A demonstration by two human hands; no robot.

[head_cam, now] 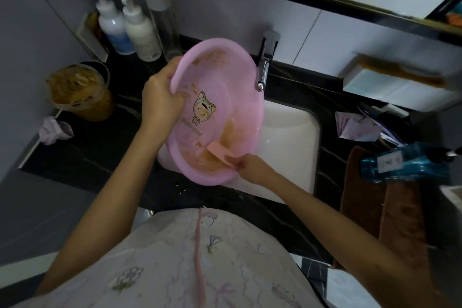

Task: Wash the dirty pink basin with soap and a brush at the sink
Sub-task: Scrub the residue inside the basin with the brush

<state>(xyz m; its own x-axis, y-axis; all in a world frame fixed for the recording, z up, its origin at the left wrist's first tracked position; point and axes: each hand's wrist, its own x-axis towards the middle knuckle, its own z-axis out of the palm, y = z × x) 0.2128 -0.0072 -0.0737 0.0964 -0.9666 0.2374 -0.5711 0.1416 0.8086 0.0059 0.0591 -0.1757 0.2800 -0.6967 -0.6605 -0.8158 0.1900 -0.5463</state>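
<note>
head view, left hand (160, 99) grips basin (226, 75)

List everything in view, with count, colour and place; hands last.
sink: 1, white, centre
counter: 1, black, around the sink
tap: 1, chrome, behind the sink
basin: 1, pink, brown-smeared, tilted over the sink
pad: 1, pink, flat, inside the basin's lower part
pump bottles: 2, white, back left
cup: 1, clear, brown mess inside, left counter
tissue: 1, pale, crumpled, left counter edge
box: 1, white, back right
blue bottle: 1, blue, lying at right
towel: 1, brown, right counter edge
left hand: 1, grips the basin's rim
right hand: 1, pinches the pad
</note>
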